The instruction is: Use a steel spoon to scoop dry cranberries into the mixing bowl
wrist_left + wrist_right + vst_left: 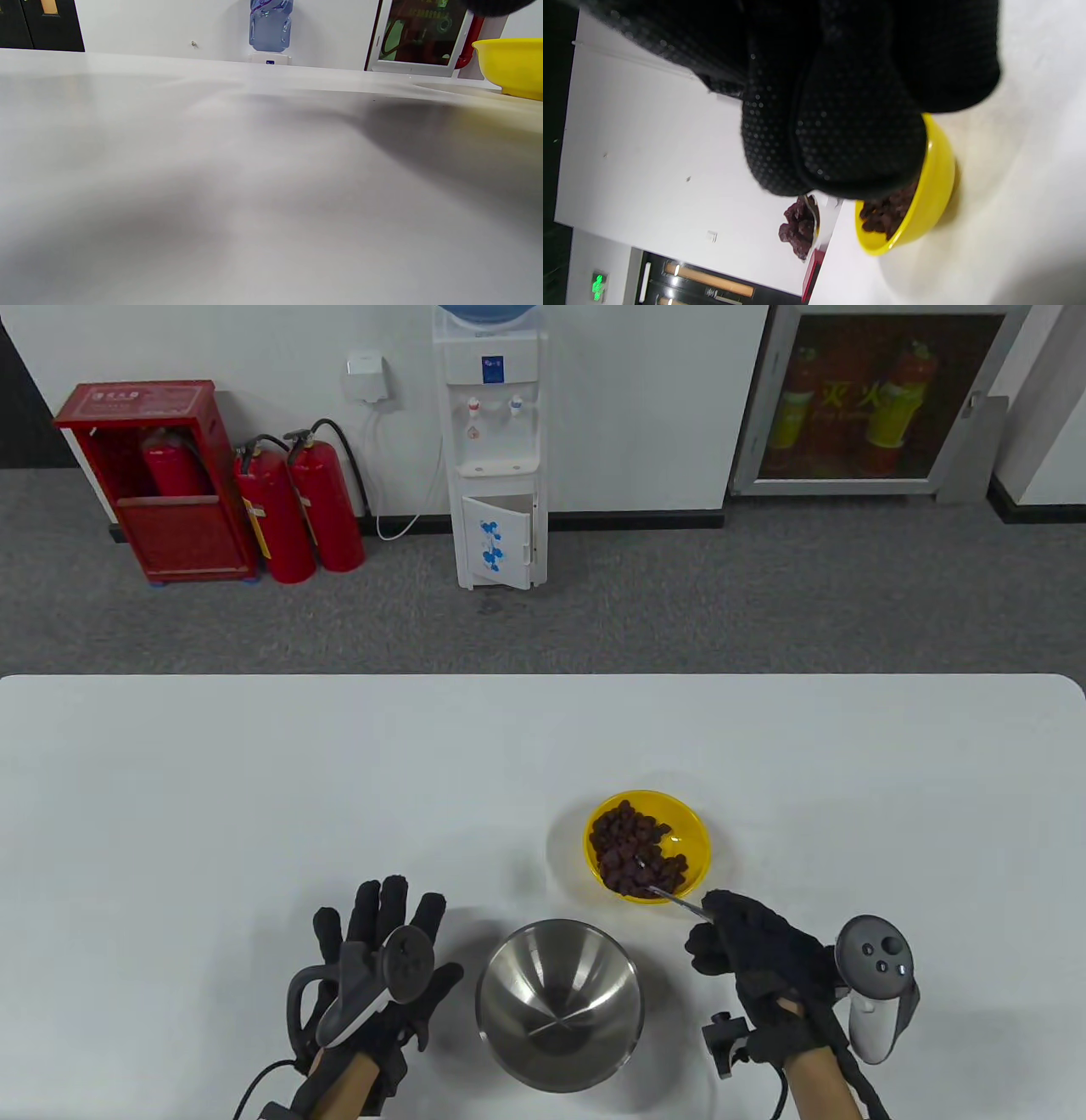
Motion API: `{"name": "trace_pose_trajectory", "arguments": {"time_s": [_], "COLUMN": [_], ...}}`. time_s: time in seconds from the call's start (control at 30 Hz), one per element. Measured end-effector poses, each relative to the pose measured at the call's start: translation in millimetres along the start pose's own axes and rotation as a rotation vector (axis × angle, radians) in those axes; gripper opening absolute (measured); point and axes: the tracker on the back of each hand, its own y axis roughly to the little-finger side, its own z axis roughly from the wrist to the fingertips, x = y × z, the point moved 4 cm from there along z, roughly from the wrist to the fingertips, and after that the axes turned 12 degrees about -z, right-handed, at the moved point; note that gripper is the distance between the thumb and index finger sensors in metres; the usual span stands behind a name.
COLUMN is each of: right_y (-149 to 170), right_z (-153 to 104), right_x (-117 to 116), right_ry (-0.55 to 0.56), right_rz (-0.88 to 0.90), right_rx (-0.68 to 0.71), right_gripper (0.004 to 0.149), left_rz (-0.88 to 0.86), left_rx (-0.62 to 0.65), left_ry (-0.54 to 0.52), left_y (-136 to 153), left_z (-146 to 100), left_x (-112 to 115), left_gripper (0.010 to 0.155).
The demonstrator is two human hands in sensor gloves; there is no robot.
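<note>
A yellow bowl holds a heap of dry cranberries at the table's centre right. An empty steel mixing bowl stands just in front of it. My right hand grips the handle of the steel spoon, whose tip lies over the cranberries at the bowl's near side. In the right wrist view the spoon carries a clump of cranberries beside the yellow bowl. My left hand rests open on the table, fingers spread, left of the mixing bowl and holding nothing.
The white table stretches far to the left and back; its far edge meets a grey floor. The left wrist view shows only bare tabletop and the yellow bowl's side at the right.
</note>
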Motion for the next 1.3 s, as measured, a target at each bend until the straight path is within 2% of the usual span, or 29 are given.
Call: {"name": "trace_pose_trajectory", "arguments": {"time_s": [0.4,0.73,1.07,1.3], "right_y": [-14.8,-12.5,-12.6,-20.1], "right_z": [-5.6,-4.7,-4.0,-6.4], "right_x": [-25.2,-36.6,-36.0,-34.5], "right_ry": [-0.126,-0.155,-0.137,-0.100], "right_rz": [-0.036,-0.130,-0.220,-0.318], "right_rx": [0.119,0.156,0.190,0.276], "right_gripper": [0.040,0.039,0.038,0.038], "left_rz": [0.005,0.011,0.008,0.009], "left_rx": [-0.005,-0.009,-0.007,-0.006], "left_ry": [0.004,0.014,0.011,0.010], "left_y": [0.7,0.4,0.0,-0.1], "left_z": [-0.1,-0.1,0.1,0.1], "left_x": [0.1,0.7,0.7,0.9], "left_gripper": [0.080,0.080,0.080,0.079]}}
